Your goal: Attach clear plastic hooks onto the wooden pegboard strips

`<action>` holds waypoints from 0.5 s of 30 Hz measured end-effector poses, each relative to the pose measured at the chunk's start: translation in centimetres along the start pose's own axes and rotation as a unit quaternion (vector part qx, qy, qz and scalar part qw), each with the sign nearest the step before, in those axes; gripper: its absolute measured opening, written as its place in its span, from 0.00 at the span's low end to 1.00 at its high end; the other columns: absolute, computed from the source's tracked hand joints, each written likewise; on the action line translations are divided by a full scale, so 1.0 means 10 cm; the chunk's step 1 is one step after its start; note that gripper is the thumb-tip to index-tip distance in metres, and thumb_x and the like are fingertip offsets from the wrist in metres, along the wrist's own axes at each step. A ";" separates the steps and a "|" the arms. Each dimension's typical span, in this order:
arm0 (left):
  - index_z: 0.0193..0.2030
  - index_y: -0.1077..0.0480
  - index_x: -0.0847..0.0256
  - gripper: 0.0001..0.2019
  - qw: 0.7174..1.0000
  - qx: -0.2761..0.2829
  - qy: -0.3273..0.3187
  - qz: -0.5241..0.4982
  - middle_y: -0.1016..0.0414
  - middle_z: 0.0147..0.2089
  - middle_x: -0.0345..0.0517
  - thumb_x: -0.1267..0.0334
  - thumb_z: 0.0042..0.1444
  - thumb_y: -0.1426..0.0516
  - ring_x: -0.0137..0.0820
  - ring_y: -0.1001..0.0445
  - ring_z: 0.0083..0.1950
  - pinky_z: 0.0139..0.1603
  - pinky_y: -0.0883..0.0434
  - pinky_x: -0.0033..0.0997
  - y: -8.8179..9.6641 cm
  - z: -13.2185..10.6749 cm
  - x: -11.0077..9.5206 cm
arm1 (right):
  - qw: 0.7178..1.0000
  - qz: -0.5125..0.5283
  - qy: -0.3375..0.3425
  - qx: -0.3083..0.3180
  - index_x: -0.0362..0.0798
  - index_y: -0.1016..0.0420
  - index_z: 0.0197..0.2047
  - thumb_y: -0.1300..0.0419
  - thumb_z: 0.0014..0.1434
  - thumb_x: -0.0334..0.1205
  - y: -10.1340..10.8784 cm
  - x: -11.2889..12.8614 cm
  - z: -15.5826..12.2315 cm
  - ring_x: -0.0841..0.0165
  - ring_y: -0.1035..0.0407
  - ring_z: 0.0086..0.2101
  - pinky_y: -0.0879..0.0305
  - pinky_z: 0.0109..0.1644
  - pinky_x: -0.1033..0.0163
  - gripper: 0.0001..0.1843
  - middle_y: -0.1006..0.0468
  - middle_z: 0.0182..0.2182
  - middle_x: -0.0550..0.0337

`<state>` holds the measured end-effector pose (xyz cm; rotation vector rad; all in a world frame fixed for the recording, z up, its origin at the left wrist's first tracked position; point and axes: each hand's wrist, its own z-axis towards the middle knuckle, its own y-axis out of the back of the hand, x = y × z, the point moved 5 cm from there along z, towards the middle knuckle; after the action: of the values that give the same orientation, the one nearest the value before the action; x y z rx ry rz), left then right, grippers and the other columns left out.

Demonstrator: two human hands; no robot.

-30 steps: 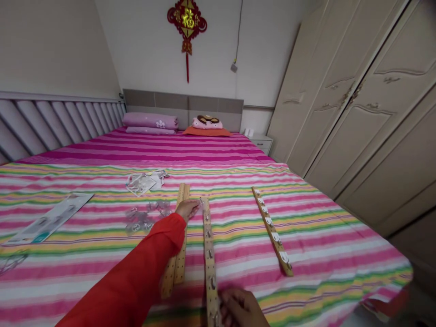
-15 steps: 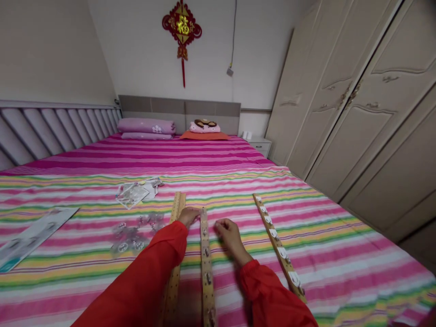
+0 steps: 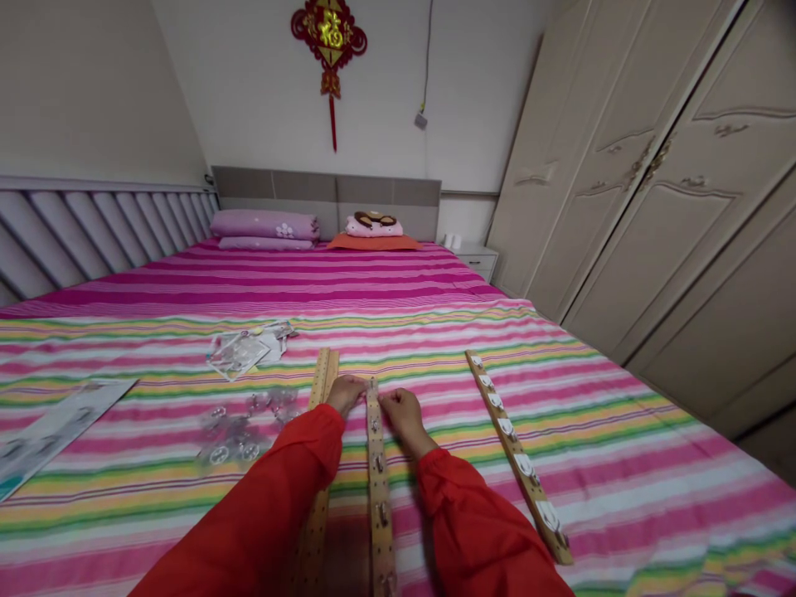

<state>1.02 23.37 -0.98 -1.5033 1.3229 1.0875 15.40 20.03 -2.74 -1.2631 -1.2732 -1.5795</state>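
Observation:
A narrow wooden strip [image 3: 376, 485] with small holes lies lengthwise before me, bearing several clear hooks with metal prongs. At its far end, my left hand [image 3: 347, 395] has its fingertips closed at the strip's left edge. My right hand [image 3: 403, 414] is pinched close to the right edge of that same end; anything between its fingers is too small to make out. Left of this strip, partly under my left sleeve, are other wooden strips [image 3: 320, 390] lying side by side. To the right lies a wooden strip [image 3: 511, 439] carrying several white hooks.
Several loose clear hooks [image 3: 240, 439] are piled on the striped bedsheet [image 3: 435, 332] at left. Behind them sit opened plastic packets [image 3: 249, 348]. A long flat package [image 3: 62, 427] rests at far left. Folded bedding [image 3: 264, 228] is by the headboard; a wardrobe [image 3: 652, 207] stands at right.
My right hand has moved left and slightly up, from beside the middle strip to its far end. My left hand has stayed at that end. The view has shifted slightly.

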 end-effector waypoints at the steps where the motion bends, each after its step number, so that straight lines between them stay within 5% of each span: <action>1: 0.16 0.35 0.60 0.10 1.000 -0.007 0.007 0.006 0.37 0.12 0.35 0.76 0.39 0.39 0.23 0.38 0.16 0.20 0.41 0.20 0.00 -0.01 0.00 | 1.000 -0.023 -0.005 -0.006 0.49 0.34 0.17 0.40 0.44 0.44 0.00 0.01 0.00 0.70 0.37 0.21 0.46 0.26 0.67 0.11 0.30 0.16 0.65; 15: 0.15 0.40 0.59 0.10 0.984 -0.052 -0.016 0.169 0.43 0.12 0.34 0.70 0.42 0.44 0.23 0.40 0.17 0.20 0.43 0.22 0.00 0.04 0.07 | 0.983 -0.160 -0.087 0.003 0.50 0.34 0.19 0.37 0.47 0.47 -0.06 -0.01 0.05 0.69 0.36 0.21 0.51 0.22 0.65 0.14 0.30 0.15 0.63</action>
<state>1.08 23.53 -1.80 -1.3582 1.5557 1.4077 14.99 20.62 -2.93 -1.2606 -1.6587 -1.7113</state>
